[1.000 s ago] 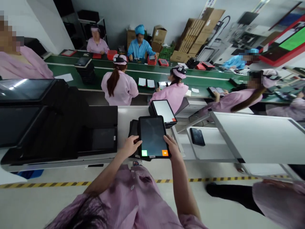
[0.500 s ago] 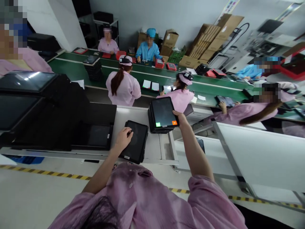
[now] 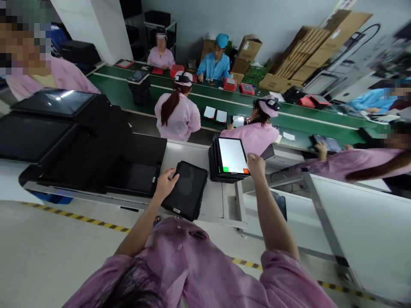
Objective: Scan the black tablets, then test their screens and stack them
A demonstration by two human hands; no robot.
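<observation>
As left grip (image 3: pixel 165 184) touches tablet (image 3: pixel 188 191), right grip (image 3: pixel 256 166) adjoins lit tablet (image 3: pixel 233 155); clamping unclear; tray (image 3: pixel 302 218) holds device (image 3: pixel 282 206)

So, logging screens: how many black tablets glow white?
4: one tablet atop the black stack by the right hand, two on the green tabletop, one by a pink-sleeved worker; others may be hidden.

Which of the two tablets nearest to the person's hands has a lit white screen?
The top tablet of the stack beside the right hand: it glows white, whereas the other tablet, at the left hand, is dark.
</observation>
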